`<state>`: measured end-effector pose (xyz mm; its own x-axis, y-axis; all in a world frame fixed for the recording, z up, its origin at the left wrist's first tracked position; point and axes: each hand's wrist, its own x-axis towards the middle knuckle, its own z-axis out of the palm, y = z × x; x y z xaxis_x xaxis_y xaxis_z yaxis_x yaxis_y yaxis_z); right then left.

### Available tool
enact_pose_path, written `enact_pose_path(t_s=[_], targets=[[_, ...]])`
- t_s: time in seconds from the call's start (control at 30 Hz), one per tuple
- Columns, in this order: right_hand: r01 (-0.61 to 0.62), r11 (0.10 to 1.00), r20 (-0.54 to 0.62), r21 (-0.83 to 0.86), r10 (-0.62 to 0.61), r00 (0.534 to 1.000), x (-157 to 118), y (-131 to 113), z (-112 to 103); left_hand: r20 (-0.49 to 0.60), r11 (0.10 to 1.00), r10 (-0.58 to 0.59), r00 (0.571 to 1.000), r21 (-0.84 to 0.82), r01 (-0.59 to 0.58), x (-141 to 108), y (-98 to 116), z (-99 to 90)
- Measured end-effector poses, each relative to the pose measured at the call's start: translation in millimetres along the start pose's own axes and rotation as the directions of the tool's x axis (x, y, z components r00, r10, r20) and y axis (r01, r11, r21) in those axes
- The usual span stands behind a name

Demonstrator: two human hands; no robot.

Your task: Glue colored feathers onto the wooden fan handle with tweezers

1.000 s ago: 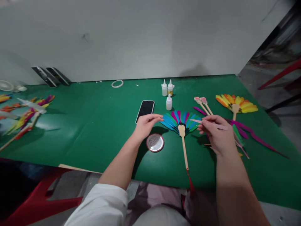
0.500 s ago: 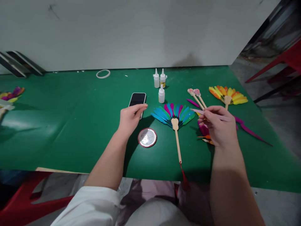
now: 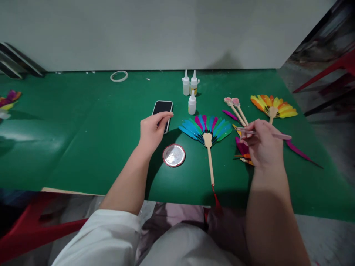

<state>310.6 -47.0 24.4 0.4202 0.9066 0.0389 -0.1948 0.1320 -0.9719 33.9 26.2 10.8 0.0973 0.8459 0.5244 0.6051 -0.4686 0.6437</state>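
Observation:
My right hand point(image 3: 264, 142) grips a pair of pink tweezers point(image 3: 281, 136), their tips pointing left. Under and beside that hand lie loose purple point(image 3: 242, 146), orange and yellow feathers. My left hand point(image 3: 155, 129) is pinched closed over the lower part of a phone point(image 3: 163, 107); whatever its fingertips hold, if anything, is too small to make out. Between the hands lies a feather fan point(image 3: 208, 138) of blue, green and magenta feathers, with a wooden handle and a red tassel point(image 3: 216, 201). A round shiny lid point(image 3: 173, 155) with a red rim sits near my left wrist.
Three small white glue bottles point(image 3: 192, 104) stand behind the fan. Two wooden sticks with pink heads point(image 3: 235, 102) and a yellow-orange fan point(image 3: 273, 107) lie at right. A white ring point(image 3: 119, 76) is at the back of the green table point(image 3: 69, 155), against a pale wall.
My right hand has drawn slightly right with the tweezers, whose tips now sit over the loose feathers. My left hand keeps its pinch. The view has tilted down a little.

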Motion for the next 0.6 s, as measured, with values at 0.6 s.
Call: enact_pose_path(t_s=[0.6], targets=[[-0.031, 0.998, -0.049, -0.054, 0.028, 0.998, 3.3, 5.4, -0.6, 0.130, 0.967, 0.075, 0.989, 0.233, -0.104, 0.8, -3.1, -6.2]])
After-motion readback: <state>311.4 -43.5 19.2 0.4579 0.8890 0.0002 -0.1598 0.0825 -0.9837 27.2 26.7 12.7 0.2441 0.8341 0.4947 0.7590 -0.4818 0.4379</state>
